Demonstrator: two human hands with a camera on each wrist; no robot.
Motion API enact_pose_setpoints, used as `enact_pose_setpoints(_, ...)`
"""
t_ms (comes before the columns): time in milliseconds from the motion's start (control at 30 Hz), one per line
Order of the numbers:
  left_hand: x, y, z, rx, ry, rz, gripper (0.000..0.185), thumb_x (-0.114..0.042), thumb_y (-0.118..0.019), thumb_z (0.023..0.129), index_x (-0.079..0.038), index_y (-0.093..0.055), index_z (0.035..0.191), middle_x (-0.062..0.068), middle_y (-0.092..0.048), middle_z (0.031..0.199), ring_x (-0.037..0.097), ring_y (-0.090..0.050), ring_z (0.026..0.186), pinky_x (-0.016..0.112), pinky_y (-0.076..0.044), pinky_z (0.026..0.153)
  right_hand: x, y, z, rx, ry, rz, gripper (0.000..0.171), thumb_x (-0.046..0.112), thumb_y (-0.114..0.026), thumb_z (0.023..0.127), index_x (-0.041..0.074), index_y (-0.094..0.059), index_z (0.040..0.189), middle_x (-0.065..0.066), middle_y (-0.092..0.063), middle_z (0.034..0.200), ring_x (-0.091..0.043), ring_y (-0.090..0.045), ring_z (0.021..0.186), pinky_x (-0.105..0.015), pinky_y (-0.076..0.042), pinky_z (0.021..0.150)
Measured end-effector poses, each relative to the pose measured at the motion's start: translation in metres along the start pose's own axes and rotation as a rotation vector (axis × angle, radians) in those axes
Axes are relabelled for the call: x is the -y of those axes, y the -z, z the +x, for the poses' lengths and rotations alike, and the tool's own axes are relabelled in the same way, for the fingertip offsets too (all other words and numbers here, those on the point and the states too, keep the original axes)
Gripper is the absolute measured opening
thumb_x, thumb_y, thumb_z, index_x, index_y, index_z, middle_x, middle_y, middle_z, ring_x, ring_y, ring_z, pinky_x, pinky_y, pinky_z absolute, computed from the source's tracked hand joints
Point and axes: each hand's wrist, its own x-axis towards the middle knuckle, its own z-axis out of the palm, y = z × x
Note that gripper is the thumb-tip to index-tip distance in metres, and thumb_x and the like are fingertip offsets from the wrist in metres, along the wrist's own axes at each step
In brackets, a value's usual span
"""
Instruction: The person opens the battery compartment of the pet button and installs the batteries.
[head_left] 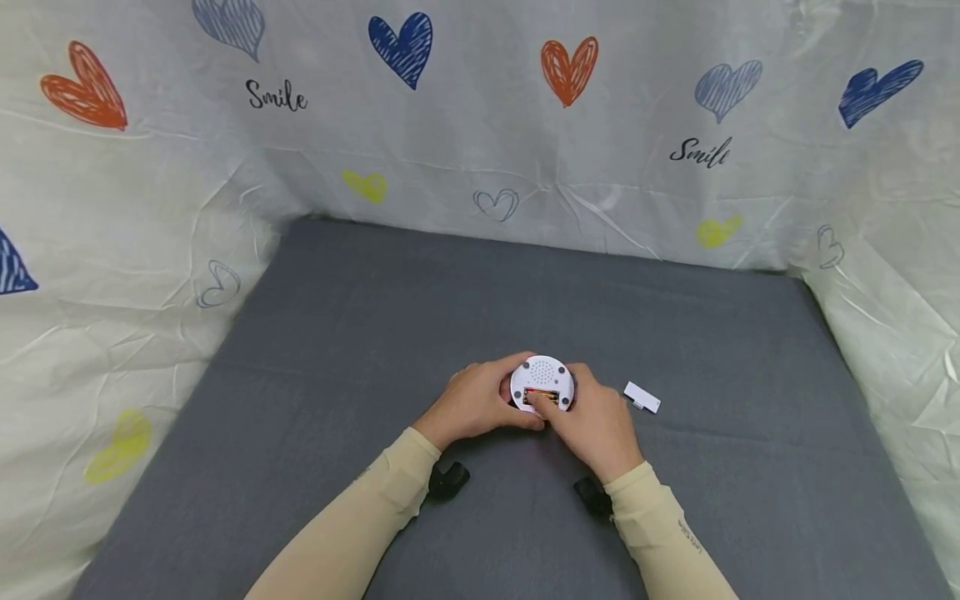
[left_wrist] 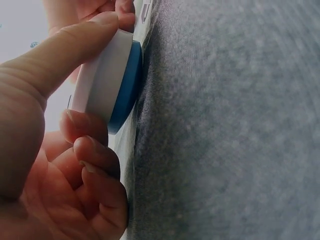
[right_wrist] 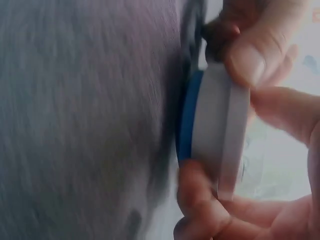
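**Grey mat, two hands, one round white gadget**

Grey felt covers the table [head_left: 375, 317], and it is the biggest thing here. Behind it and at both sides hangs a white cloth [head_left: 480, 158] with hearts in orange, blue and yellow and the word "Smile".

Two arms in tan sleeves [head_left: 360, 517] reach in from the bottom. A small black camera is strapped under each wrist.

Both hands meet near the middle of the mat, a bit toward the front. The left hand [head_left: 468, 404] grips the left side of a round white gadget [head_left: 542, 377], with the thumb on its edge and the fingers curled round it. The right hand [head_left: 596, 429] holds the right side the same way, its fingers curled on the rim. The gadget has a blue ring [left_wrist: 127, 82] on the side that faces the mat. Its white back faces up, with small holes and an open slot [head_left: 541, 397] that shows something orange and dark inside.

A small white cover piece [head_left: 642, 397] lies on the mat just to the right of the hands, not touching them.
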Motion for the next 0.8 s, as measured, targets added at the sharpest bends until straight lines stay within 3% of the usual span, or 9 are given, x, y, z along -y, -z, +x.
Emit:
enact_pose_setpoints(133,0.000,-0.001,0.001,0.004,0.032,0.005,0.095,-0.055,-0.096,0.077,-0.036,-0.053,0.159,-0.013,-0.073,0.104,0.009,-0.063,0.088,0.035,-0.048,0.078,-0.013,0.016,0.001,-0.048,0.055,-0.042,0.054,0.049,-0.076,0.099,0.006,-0.070,0.131,-0.003,-0.073,0.080,-0.015,-0.060,0.062,-0.035,-0.048,0.060)
enact_pose_setpoints(267,-0.001,-0.002,0.003,0.015,0.043,0.001,0.096,-0.055,-0.097,0.075,-0.037,-0.053,0.159,-0.010,-0.069,0.091,0.013,-0.061,0.085,0.036,-0.046,0.077,-0.035,0.034,-0.002,-0.133,0.079,-0.107,0.032,0.028,-0.077,0.097,0.007,-0.075,0.120,-0.010,-0.075,0.097,-0.025,-0.065,0.078,-0.046,-0.054,0.071)
enact_pose_setpoints(433,-0.001,-0.002,0.003,0.019,0.056,0.009,0.098,-0.057,-0.097,0.074,-0.040,-0.052,0.159,-0.011,-0.068,0.093,0.013,-0.060,0.090,0.037,-0.044,0.082,-0.061,0.048,-0.009,-0.183,0.044,-0.199,0.021,0.012,-0.076,0.089,0.004,-0.077,0.109,-0.018,-0.073,0.105,-0.040,-0.066,0.097,-0.057,-0.053,0.083)
enact_pose_setpoints(667,-0.001,0.000,0.002,0.012,0.066,0.015,0.099,-0.056,-0.098,0.074,-0.040,-0.051,0.159,-0.005,-0.063,0.086,0.015,-0.057,0.082,0.036,-0.042,0.075,-0.072,0.052,-0.009,-0.199,0.016,-0.258,0.004,0.006,-0.076,0.086,0.006,-0.075,0.090,-0.020,-0.071,0.099,-0.045,-0.062,0.097,-0.059,-0.053,0.079)
enact_pose_setpoints(800,-0.001,0.001,0.002,0.010,0.061,0.017,0.099,-0.056,-0.097,0.074,-0.039,-0.051,0.160,-0.005,-0.063,0.086,0.015,-0.056,0.081,0.036,-0.041,0.074,-0.073,0.051,-0.009,-0.209,0.013,-0.267,0.004,0.004,-0.079,0.086,0.006,-0.076,0.087,-0.019,-0.072,0.098,-0.044,-0.062,0.095,-0.059,-0.053,0.077)
